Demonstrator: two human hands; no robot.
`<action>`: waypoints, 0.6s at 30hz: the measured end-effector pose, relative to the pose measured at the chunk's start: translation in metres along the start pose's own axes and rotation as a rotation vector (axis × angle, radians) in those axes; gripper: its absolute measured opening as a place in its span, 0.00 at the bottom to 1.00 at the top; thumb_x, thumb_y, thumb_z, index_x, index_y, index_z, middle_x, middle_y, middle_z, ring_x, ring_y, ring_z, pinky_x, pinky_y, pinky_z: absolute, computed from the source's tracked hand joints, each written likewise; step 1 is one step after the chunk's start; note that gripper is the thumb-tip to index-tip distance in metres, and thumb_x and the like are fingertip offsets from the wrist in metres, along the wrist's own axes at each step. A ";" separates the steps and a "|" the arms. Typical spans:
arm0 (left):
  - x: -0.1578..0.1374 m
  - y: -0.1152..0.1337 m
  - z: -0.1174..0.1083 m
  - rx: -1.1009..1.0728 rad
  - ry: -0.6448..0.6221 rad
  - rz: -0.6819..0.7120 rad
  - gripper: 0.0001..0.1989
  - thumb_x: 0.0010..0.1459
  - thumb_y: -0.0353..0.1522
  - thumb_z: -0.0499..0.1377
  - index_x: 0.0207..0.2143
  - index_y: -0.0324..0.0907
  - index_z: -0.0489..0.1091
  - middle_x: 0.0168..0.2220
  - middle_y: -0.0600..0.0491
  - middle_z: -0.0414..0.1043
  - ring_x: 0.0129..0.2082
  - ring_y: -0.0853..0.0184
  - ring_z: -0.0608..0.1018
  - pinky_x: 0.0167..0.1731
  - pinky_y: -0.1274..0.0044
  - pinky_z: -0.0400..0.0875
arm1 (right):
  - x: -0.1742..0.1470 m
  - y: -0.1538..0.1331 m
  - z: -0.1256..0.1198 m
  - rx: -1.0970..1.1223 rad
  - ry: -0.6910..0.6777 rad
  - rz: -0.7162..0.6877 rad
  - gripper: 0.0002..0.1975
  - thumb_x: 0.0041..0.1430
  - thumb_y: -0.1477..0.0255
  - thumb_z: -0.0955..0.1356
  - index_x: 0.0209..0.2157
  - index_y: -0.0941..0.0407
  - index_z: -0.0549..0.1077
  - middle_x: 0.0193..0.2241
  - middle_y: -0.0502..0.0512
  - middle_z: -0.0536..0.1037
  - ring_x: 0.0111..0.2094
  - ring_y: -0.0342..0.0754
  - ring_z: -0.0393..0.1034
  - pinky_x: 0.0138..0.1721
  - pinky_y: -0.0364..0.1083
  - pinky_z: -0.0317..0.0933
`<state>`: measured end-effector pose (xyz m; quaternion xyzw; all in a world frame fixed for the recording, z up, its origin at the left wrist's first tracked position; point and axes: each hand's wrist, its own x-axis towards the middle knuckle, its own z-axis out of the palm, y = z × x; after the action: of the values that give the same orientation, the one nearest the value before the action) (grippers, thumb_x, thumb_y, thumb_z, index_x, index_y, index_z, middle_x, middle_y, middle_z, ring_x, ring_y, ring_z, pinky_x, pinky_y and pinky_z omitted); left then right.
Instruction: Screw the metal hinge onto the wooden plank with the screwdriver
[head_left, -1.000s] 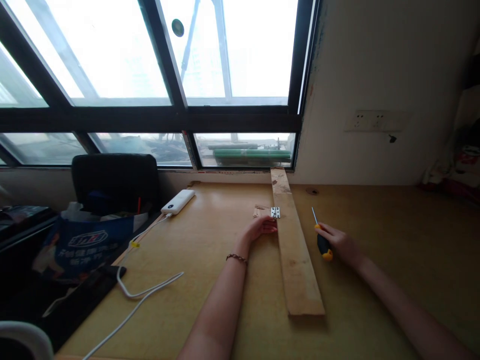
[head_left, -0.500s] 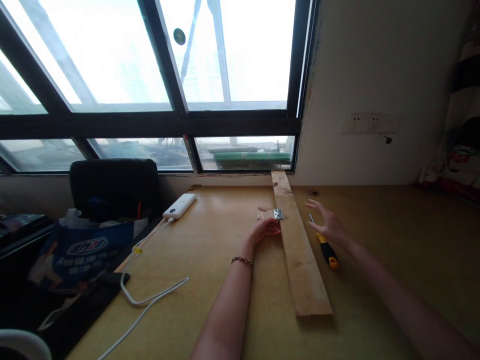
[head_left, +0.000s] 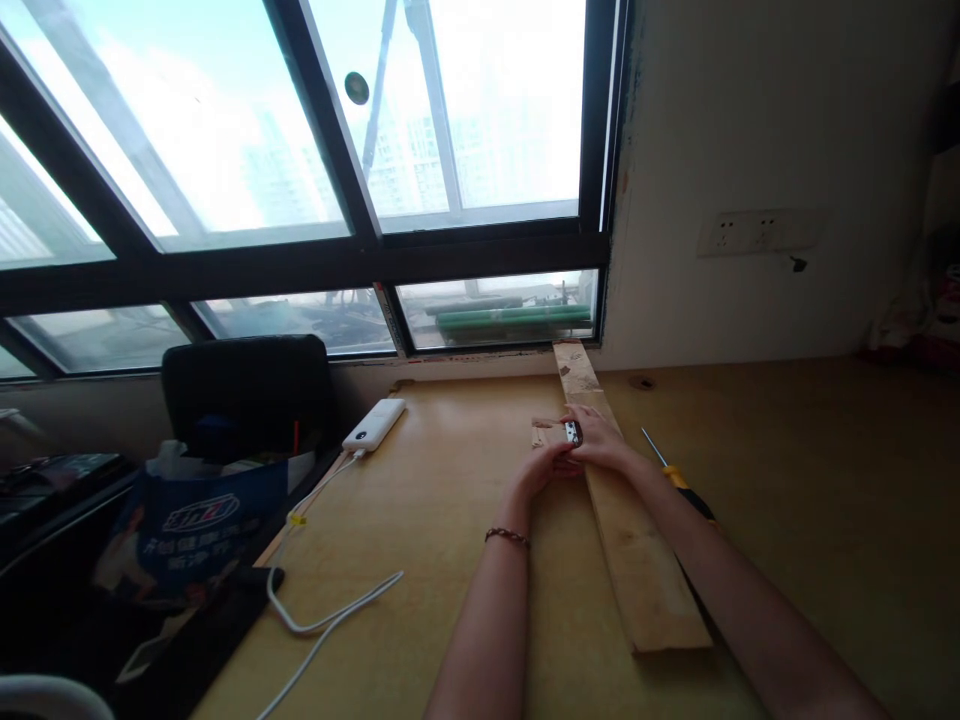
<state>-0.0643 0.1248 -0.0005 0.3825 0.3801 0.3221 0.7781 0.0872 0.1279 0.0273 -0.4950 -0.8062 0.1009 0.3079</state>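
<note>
A small metal hinge [head_left: 573, 432] lies at the left edge of a long wooden board [head_left: 649, 570], beside a short piece of wood [head_left: 547, 432]. From the near side, my left hand [head_left: 546, 464] has its fingers curled against the hinge. My right hand [head_left: 598, 438] reaches across the board and closes its fingertips on the hinge from the right. The fingers partly cover the metal, so the exact grip is hidden. Right of the board rests a screwdriver [head_left: 682, 485] with a yellow and black handle, partly behind my right forearm.
A white power bank [head_left: 375, 424] with a white cable [head_left: 330, 618] lies on the left of the wooden table [head_left: 465, 560]. Beyond that edge are a black chair [head_left: 251, 395] and a blue bag [head_left: 202, 535]. The window and wall stand behind the table.
My right hand has moved left from above the screwdriver to the hinge and closed there. The left hand stays at the hinge. The whole view has shifted slightly.
</note>
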 end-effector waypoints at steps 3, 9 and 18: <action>-0.001 0.000 -0.005 0.013 -0.043 0.039 0.11 0.52 0.31 0.57 0.37 0.34 0.69 0.31 0.47 0.73 0.29 0.69 0.75 0.46 0.70 0.66 | 0.001 0.003 0.003 -0.022 0.013 0.014 0.35 0.35 0.70 0.71 0.50 0.58 0.62 0.46 0.59 0.69 0.51 0.55 0.57 0.53 0.52 0.50; -0.010 0.010 -0.020 -0.042 -0.109 0.102 0.14 0.48 0.30 0.60 0.40 0.37 0.68 0.34 0.47 0.73 0.33 0.67 0.76 0.44 0.70 0.68 | 0.001 0.007 0.006 -0.046 0.016 0.029 0.31 0.36 0.65 0.72 0.46 0.57 0.66 0.48 0.59 0.66 0.49 0.55 0.59 0.51 0.52 0.52; -0.014 0.036 -0.033 0.280 0.536 0.843 0.19 0.44 0.35 0.63 0.41 0.46 0.68 0.48 0.50 0.65 0.51 0.63 0.65 0.50 0.71 0.58 | 0.000 0.002 0.002 -0.044 0.039 0.036 0.34 0.30 0.63 0.75 0.44 0.55 0.68 0.45 0.56 0.67 0.48 0.53 0.60 0.49 0.50 0.53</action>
<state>-0.1064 0.1436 0.0211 0.5069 0.4186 0.6402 0.3975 0.0875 0.1290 0.0250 -0.5182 -0.7929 0.0790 0.3107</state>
